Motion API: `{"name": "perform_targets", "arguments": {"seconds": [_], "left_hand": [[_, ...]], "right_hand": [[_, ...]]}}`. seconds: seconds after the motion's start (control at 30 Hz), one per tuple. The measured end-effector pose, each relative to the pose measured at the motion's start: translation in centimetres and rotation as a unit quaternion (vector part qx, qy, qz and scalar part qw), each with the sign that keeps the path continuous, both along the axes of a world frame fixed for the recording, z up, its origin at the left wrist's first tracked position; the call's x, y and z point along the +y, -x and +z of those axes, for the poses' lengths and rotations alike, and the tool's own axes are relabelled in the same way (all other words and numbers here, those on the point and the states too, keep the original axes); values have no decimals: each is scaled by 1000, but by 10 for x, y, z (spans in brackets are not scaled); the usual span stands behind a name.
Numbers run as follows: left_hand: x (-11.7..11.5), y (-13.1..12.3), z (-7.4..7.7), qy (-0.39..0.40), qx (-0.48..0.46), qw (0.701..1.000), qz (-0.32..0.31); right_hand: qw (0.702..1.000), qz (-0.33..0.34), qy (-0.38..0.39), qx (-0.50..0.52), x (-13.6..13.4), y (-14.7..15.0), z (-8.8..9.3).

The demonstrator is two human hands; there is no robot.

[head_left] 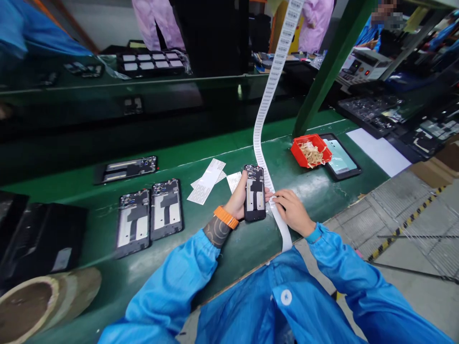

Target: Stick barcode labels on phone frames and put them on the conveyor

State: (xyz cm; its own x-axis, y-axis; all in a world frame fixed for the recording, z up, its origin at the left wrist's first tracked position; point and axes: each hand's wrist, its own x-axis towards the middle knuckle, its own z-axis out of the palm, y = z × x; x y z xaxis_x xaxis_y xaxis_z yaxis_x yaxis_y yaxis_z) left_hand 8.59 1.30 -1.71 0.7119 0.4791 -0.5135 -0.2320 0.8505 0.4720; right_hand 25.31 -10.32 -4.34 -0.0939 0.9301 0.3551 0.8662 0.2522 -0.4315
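Observation:
My left hand [238, 198], with an orange band at its wrist, is closed round a phone without its back cover [255, 193]. The phone's circuit board and pale inner plate face up. Just right of it, my right hand [291, 208] pinches at the edge of a long white strip of barcode labels [261, 157]. A small white piece seems to be at those fingertips, too small to make out. The strip hangs from above, runs across the bench behind the phone and ends at the front edge. Left of the phone lie white label sheets [208, 181], partly overlapping.
Several opened phones [167, 209] lie on the left of the green bench [218, 248]. A red bin [311, 150] of tan scraps stands at the right, beside a dark tray [340, 157]. A green post [333, 67] rises behind. At front left is a cardboard tube [77, 289].

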Motion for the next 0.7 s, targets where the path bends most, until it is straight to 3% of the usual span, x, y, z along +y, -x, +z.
{"name": "perform_targets", "arguments": {"seconds": [0.3, 0.57, 0.7], "left_hand": [[3, -2, 1, 6, 11, 1000, -24], [5, -1, 1, 1, 0, 999, -38], [3, -1, 2, -2, 11, 999, -33]], "right_hand": [[998, -7, 30, -52, -2, -1, -1], [1000, -11, 13, -26, -6, 2, 1], [999, 6, 11, 47, -14, 2, 5]]}}
